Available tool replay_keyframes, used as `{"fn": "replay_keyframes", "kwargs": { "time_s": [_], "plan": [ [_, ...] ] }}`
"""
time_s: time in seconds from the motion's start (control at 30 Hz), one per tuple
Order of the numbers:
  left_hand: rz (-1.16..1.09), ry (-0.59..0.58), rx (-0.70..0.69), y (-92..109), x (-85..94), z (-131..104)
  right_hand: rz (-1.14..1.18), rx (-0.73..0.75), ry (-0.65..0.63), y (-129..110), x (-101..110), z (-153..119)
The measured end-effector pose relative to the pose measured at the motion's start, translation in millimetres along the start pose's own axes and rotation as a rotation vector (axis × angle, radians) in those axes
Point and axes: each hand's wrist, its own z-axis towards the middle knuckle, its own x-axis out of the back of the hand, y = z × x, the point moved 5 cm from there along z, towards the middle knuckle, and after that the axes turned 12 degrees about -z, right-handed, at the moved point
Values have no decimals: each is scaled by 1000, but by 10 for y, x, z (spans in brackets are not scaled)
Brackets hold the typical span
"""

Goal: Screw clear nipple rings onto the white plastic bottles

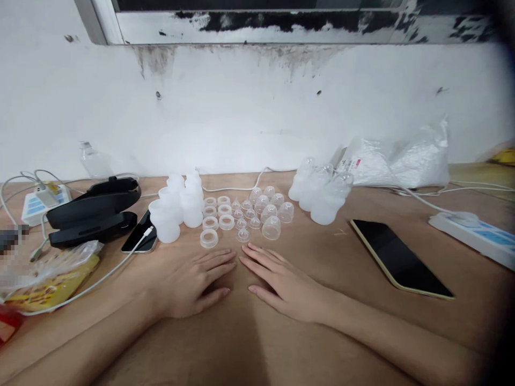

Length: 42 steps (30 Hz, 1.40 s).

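Note:
My left hand lies flat on the brown table, fingers spread, holding nothing. Opposite it, my right hand rests the same way, with a small gap between the fingertips. Just beyond the hands stand several clear rings, several small clear nipples and several clear domed caps. Several white bottles without tops stand behind my left hand. To the right, other white bottles carry clear domed tops.
A phone lies at right near a power strip. At left are a black headset-like device, another phone, a cable and a yellow packet. Plastic bags sit by the wall.

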Motion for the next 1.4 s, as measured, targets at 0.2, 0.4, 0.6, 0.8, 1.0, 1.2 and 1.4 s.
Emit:
{"fn": "replay_keyframes", "kwargs": {
  "time_s": [0.2,0.4,0.6,0.8,1.0,1.2,1.4],
  "plan": [
    [-6,6,-19,-8,2,-5,-54,4,-40,1,-5,1],
    [-23,31,-31,-19,-6,-4,-14,15,-16,-1,-7,5],
    [-40,34,-37,-20,-3,-2,-11,7,-2,0,8,2],
    [-30,142,-39,-22,-1,-38,22,-34,56,17,14,-1],
    [127,581,236,-258,131,-85,112,-305,307,149,176,26],
    [227,548,337,-366,57,-44,114,-433,255,284,184,296],
    [139,449,196,-300,52,-34,-48,-447,192,333,78,512]
  ]
}}
